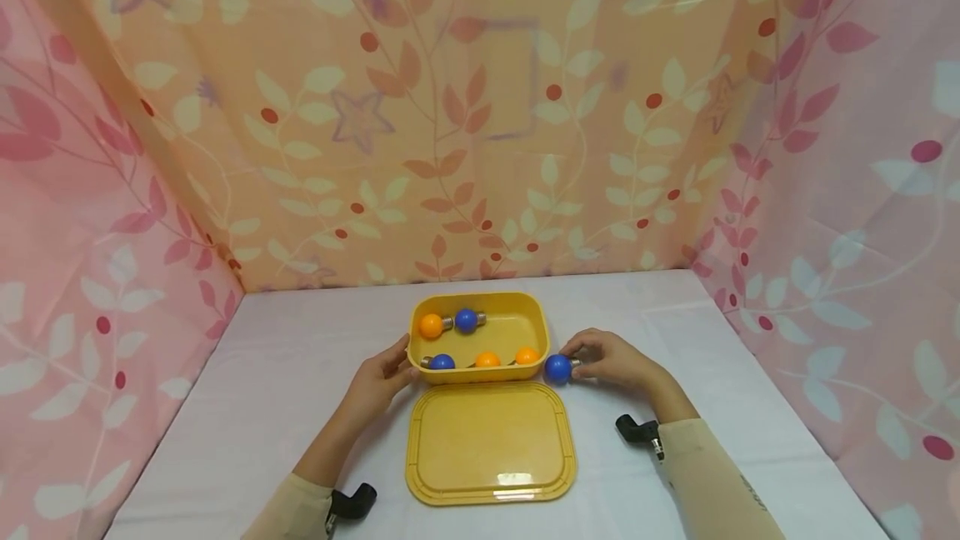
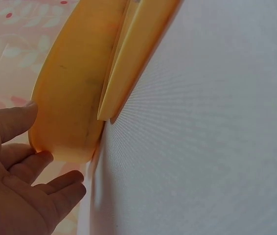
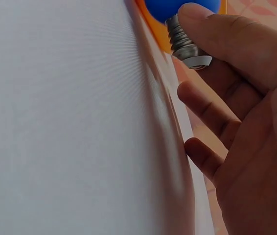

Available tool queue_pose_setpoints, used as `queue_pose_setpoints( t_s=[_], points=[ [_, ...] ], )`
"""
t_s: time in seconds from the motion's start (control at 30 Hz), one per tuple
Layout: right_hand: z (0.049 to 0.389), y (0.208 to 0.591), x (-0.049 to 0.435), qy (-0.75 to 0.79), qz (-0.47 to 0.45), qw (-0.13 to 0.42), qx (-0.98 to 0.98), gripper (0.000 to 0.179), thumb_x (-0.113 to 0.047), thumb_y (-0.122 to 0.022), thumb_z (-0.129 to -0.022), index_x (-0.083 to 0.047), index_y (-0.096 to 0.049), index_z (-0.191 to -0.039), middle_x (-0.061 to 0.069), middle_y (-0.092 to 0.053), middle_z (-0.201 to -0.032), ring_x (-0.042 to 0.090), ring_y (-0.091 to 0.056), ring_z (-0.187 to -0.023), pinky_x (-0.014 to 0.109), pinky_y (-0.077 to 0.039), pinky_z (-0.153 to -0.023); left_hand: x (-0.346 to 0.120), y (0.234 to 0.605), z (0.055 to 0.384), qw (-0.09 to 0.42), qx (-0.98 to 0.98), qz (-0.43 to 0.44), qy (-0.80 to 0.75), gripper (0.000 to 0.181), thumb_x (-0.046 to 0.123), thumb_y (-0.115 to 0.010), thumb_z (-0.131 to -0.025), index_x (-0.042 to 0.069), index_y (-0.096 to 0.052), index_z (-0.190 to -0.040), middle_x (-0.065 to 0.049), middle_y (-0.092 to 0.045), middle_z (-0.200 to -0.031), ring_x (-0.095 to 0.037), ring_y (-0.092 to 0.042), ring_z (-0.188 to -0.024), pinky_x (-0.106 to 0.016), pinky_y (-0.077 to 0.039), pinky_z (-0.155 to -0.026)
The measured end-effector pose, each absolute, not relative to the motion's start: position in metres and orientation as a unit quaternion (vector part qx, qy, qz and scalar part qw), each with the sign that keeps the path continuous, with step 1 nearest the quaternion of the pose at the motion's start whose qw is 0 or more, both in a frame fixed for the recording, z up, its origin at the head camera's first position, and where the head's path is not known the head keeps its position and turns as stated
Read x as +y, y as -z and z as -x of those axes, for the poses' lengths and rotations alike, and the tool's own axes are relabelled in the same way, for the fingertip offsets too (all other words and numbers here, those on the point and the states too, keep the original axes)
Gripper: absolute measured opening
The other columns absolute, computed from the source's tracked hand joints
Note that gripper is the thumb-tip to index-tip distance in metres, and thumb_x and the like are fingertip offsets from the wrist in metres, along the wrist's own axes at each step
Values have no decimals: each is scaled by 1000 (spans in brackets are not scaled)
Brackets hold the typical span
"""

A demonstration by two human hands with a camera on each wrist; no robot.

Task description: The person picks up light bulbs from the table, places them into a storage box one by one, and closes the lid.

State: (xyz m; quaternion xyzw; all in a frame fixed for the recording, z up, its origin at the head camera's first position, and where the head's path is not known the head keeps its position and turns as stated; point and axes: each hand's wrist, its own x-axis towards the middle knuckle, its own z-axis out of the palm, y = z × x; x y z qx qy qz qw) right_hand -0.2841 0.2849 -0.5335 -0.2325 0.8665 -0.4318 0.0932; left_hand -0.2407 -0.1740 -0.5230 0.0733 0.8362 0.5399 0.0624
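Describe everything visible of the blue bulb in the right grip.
The blue bulb has a smooth round globe and a silvery, metal-looking threaded base ending in a pale band. Thumb and finger of the right grip pinch it. In the head view it is sideways, globe toward the yellow box, base toward the palm, just outside the box's near right corner. Contact with box or table is unclear.

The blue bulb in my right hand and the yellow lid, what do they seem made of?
Blue bulb: smooth glass or plastic, I can't tell which; its screw base looks like metal, with grey, shiny threads. Yellow lid: probably glossy plastic, given its bright reflections.
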Motion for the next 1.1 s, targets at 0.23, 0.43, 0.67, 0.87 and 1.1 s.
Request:
queue_pose_setpoints(
  t_s=[0.23,0.43,0.67,0.87,1.1],
  points=[
    [284,529,292,444,243,83,858,30,-25,-86,-84,-23,-76,-112,-4,-72,-114,20,-62,-114,57,-39,-113,-173,524,240,62,835,-72,-541,71,28,-73,-97,22,-39,-159,-8,-48,-157,-29,-41,-148,-46,-41,-115],
    [282,523,300,477,233,70,844,28,-23,-86,-84,-20,-76,-110,1,-71,-115,21,-61,-115,65,-33,-115,-173,523,241,62,836,-78,-539,72,29,-72,-97,21,-37,-160,-9,-46,-159,-30,-42,-147,-45,-44,-113],
    [282,518,301,485,235,50,841,25,-22,-86,-84,-22,-76,-107,0,-71,-115,25,-58,-118,72,-25,-116,-175,524,241,67,838,-63,-538,73,30,-73,-97,23,-37,-160,-11,-47,-157,-31,-45,-145,-44,-45,-112],
    [281,519,300,504,224,36,833,24,-20,-85,-85,-19,-76,-107,2,-72,-116,25,-60,-119,74,-25,-115,-173,523,242,71,834,-69,-543,72,30,-72,-97,22,-37,-160,-12,-46,-158,-34,-46,-144,-45,-47,-111],
    [282,514,297,505,217,7,836,26,-15,-85,-85,-17,-75,-109,6,-71,-119,32,-58,-123,73,-25,-116,-175,523,242,67,839,-62,-537,72,31,-72,-97,24,-38,-160,-10,-43,-160,-34,-43,-146,-46,-46,-112]
  ],
)
